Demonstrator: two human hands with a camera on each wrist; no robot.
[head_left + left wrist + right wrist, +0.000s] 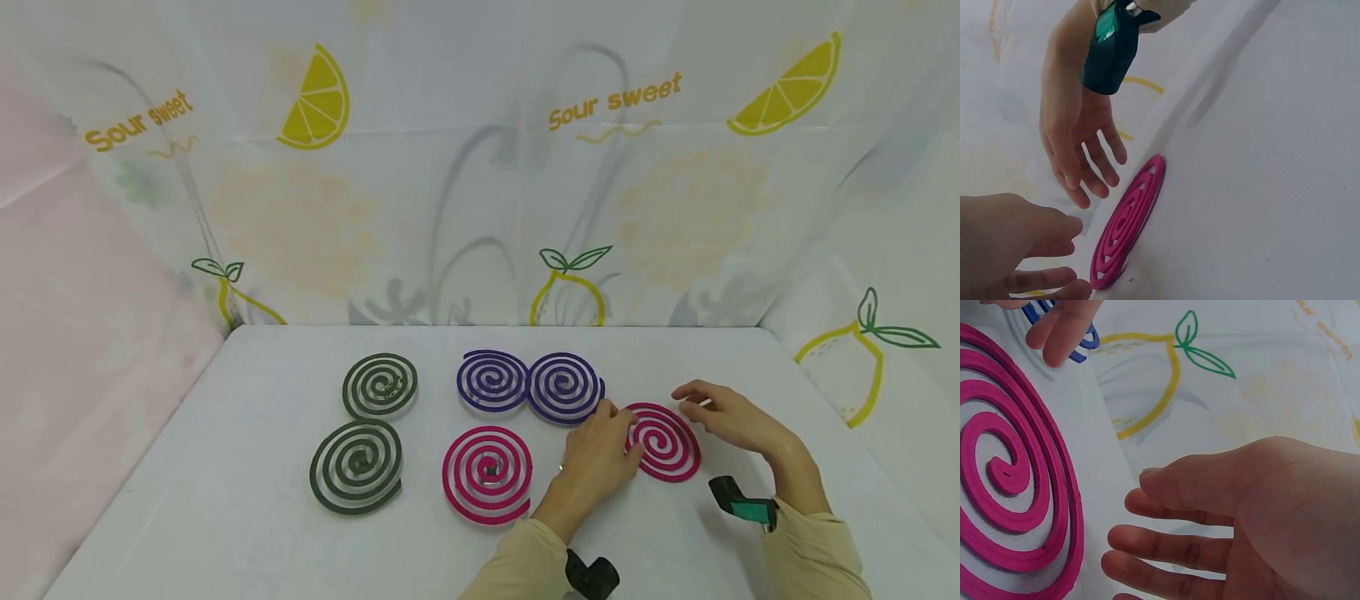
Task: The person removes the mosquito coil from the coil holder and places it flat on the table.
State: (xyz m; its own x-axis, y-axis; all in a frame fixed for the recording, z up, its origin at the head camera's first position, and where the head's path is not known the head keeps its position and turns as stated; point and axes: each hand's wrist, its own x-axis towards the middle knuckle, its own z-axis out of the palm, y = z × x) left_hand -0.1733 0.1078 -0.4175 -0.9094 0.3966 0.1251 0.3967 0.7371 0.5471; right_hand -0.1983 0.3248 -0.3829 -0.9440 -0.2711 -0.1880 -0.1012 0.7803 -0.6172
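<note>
the left hand (600, 454) and the right hand (738, 421) are both released, fingers loosely bent with nothing gripped. between them, toward the right side of the white desk (240, 542), the right pink coil (656, 442) lies on the surface. the left hand is at its left edge, covering a bit of it from the head view; whether a fingertip touches it, i can't tell. the right hand is raised just past its far right edge, thumb and fingers apart from it. the left pink coil (489, 460) lies to the left of the left hand. behind, the left purple coil (492, 378) and the right purple coil (562, 383) sit side by side, edges meeting, the latter close to the left fingertips. further left, the rear green coil (382, 385) lies behind the front green coil (362, 461). a lemon-print cloth (420, 208) hangs behind the desk.
</note>
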